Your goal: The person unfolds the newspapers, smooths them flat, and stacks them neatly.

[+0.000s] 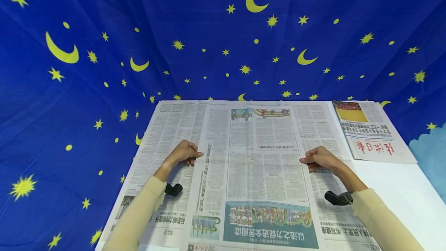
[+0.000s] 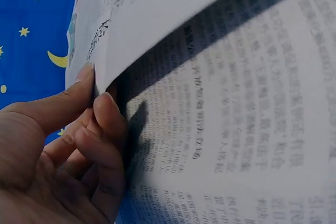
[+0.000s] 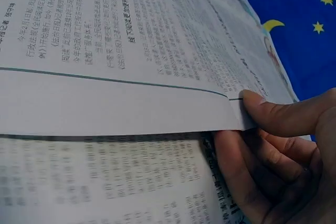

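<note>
The left hand (image 1: 184, 152) pinches one long edge of the newspaper sheet (image 1: 256, 177) between thumb and fingers; the right hand (image 1: 320, 159) pinches the opposite edge. Both edges stand a little off the spread newspaper (image 1: 175, 127). Handling it well likely means even height and light outward tension, since thin paper could crease or tear. The sheet lies over the spread newspaper's middle, long axis running from near side to far, its banner headline nearest the person, print upside down to them.
</note>
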The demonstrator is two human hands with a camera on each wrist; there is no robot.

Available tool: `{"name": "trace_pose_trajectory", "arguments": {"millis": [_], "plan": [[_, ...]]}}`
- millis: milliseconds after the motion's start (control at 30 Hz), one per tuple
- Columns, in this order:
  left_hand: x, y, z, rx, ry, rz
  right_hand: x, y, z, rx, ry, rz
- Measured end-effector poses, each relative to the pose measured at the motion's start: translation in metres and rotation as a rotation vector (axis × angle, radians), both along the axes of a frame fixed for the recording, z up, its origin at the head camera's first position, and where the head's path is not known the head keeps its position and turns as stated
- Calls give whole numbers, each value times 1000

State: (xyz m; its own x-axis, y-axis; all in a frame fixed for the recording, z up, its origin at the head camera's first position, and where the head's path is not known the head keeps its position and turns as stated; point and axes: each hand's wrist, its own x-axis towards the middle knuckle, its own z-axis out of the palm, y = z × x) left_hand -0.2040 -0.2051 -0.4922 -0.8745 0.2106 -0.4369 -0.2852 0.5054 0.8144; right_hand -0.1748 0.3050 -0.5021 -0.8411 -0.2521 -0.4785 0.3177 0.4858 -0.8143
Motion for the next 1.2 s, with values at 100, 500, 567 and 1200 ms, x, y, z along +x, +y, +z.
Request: {"name": "trace_pose_trajectory", "arguments": {"millis": [100, 500, 567, 1200], "plan": [[2, 0, -1, -8, 19, -21, 5, -1, -1, -9, -12, 7], [5, 16, 8, -490, 314, -92, 16, -5, -3, -185, -87, -72], [3, 31, 12, -632, 386, -104, 18, -5, -3, -207, -107, -110], [-9, 224, 29, -97, 386, -606, 29, -7, -4, -288, -72, -172]]}}
